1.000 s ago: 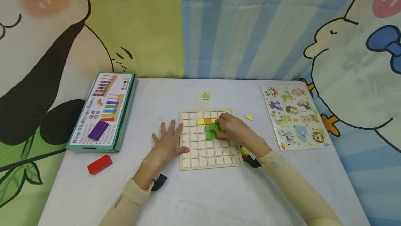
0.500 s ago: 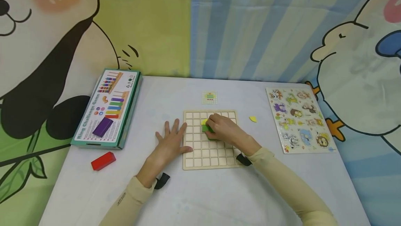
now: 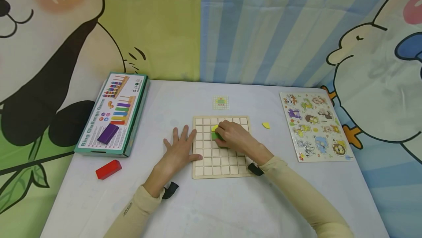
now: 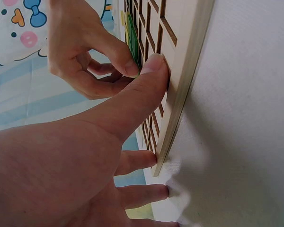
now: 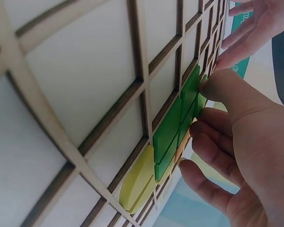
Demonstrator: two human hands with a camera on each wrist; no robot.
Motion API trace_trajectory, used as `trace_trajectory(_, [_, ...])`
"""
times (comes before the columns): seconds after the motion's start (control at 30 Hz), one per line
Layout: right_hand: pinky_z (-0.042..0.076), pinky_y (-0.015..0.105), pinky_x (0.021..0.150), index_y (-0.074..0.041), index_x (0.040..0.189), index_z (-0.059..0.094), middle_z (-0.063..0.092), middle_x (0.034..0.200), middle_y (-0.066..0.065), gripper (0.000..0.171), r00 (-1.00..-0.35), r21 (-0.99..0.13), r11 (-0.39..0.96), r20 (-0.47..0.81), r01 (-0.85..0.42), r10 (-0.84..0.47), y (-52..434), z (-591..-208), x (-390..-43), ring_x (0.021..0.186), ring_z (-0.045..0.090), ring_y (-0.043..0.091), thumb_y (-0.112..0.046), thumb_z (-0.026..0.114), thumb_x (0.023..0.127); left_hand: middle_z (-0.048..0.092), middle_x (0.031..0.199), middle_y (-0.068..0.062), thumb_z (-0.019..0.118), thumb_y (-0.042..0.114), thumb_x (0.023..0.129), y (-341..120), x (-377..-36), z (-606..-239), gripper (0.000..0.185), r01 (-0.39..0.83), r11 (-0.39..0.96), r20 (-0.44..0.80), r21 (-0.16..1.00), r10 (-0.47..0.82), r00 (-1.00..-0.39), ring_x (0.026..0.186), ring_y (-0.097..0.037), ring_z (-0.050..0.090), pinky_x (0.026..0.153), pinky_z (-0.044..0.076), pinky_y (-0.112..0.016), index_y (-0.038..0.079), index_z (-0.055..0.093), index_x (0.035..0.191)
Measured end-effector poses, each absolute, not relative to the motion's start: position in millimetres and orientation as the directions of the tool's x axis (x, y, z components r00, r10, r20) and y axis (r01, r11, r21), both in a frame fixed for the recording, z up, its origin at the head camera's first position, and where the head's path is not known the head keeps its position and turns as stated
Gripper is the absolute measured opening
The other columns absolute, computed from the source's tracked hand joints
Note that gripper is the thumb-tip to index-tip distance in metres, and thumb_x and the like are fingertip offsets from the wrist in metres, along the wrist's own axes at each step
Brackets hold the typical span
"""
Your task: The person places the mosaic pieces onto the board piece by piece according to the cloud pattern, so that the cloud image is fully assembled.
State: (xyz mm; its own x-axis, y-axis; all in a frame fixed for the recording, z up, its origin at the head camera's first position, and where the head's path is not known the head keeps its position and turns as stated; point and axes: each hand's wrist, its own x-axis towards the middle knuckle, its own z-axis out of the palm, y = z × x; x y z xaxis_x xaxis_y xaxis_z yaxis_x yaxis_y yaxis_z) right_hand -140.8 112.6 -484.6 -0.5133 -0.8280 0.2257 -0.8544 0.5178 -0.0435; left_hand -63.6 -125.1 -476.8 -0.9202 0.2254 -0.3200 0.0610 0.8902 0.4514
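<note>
My left hand [image 3: 176, 153] lies with fingers spread at the left edge of the wooden grid board [image 3: 221, 166]. In the left wrist view its thumb [image 4: 146, 78] presses on the board's rim. Over the board's upper middle, my right hand [image 3: 237, 137] has thumb and fingertips on a green tile [image 5: 201, 105], seemingly pinching it at the edge of a group of green tiles [image 5: 166, 135]. Yellow pieces [image 5: 136, 182] with rounded corners sit beside them in the grid. Part of an orange tile [image 5: 181, 147] shows behind the fingers. In the head view my right hand hides most tiles.
A small pattern card [image 3: 221, 102] lies beyond the board. One loose yellow piece [image 3: 266, 125] is to the right, near an animal picture board [image 3: 316, 133]. At left are a game box [image 3: 132, 121] with a purple block [image 3: 108, 133] on it and a red block [image 3: 108, 169].
My right hand has shifted left across the tiles with the green tile, then stayed nearly still over the last half second. My left hand keeps its place. The head view has turned slightly.
</note>
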Motion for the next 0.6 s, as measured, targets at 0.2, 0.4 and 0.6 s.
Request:
trace_trajectory(0.2, [0.054, 0.030, 0.070, -0.007, 0.097, 0.074, 0.065, 0.092, 0.004, 0.020, -0.523, -0.058, 0.524, 0.223, -0.850, -0.823, 112.3, -484.9, -139.9, 0.080, 0.060, 0.016, -0.026, 0.074, 0.093, 0.008, 0.168, -0.026, 0.075, 0.049, 0.086, -125.0, -63.2, -475.6, 0.101, 0.063, 0.892, -0.323, 0.448, 0.227, -0.919, 0.150, -0.060, -0.002, 0.102, 0.012, -0.088, 0.008, 0.022, 0.162])
trace_trajectory(0.4, [0.053, 0.029, 0.070, -0.007, 0.098, 0.074, 0.065, 0.092, 0.004, 0.020, -0.521, -0.059, 0.522, 0.226, -0.851, -0.823, 112.4, -486.5, -139.7, 0.079, 0.059, 0.016, -0.027, 0.073, 0.094, 0.007, 0.168, -0.026, 0.076, 0.048, 0.086, -125.4, -63.7, -476.2, 0.101, 0.059, 0.887, -0.322, 0.457, 0.227, -0.919, 0.150, -0.059, -0.002, 0.103, 0.012, -0.088, 0.008, 0.022, 0.162])
trace_trajectory(0.6, [0.054, 0.030, 0.071, -0.007, 0.101, 0.074, 0.066, 0.094, 0.004, 0.020, -0.530, -0.052, 0.532, 0.214, -0.845, -0.821, 113.0, -488.7, -138.1, 0.082, 0.060, 0.016, -0.027, 0.071, 0.096, 0.009, 0.168, -0.027, 0.076, 0.047, 0.086, -125.0, -63.5, -475.3, 0.100, 0.064, 0.886, -0.312, 0.459, 0.229, -0.922, 0.150, -0.060, -0.001, 0.102, 0.012, -0.088, 0.007, 0.023, 0.161])
